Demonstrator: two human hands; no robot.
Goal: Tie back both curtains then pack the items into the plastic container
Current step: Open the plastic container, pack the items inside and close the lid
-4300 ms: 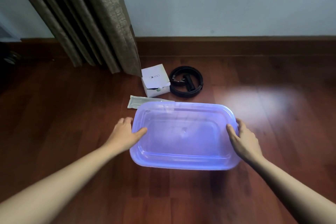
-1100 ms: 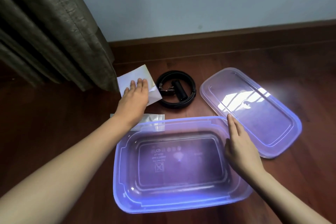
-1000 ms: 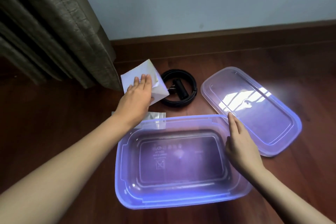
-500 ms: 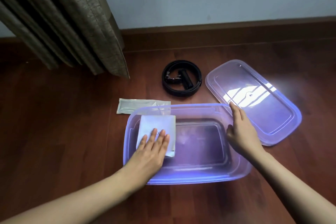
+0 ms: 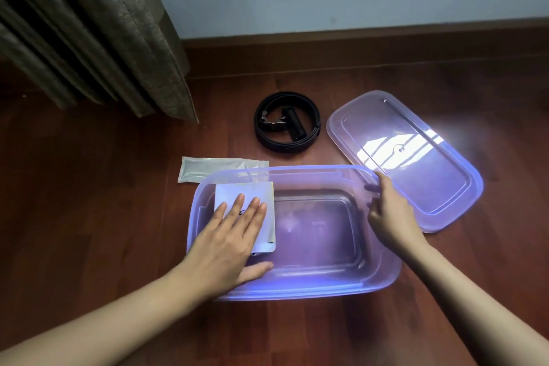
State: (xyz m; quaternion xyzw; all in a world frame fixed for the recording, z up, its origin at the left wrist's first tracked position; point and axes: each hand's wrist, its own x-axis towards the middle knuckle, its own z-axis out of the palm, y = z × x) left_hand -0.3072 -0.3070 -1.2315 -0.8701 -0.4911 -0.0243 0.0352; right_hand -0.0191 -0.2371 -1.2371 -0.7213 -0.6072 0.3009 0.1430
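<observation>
The left hand (image 5: 228,244), fingers flat, is pressing the white box (image 5: 230,191) into the container (image 5: 297,291) at 9 o'clock. The right hand (image 5: 389,217) is gripping the 3 o'clock rim. The box is probably handling as light, stiff card, best gripped by opposite edges.

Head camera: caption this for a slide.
Left hand rests on a white box in the plastic container, right hand grips its rim; belt, pouch and lid outside.

Dim light is leaving the floor (image 5: 89,187) dark; bright glare is burning on the lid (image 5: 398,151); wide-angle distortion is curving the edges
</observation>
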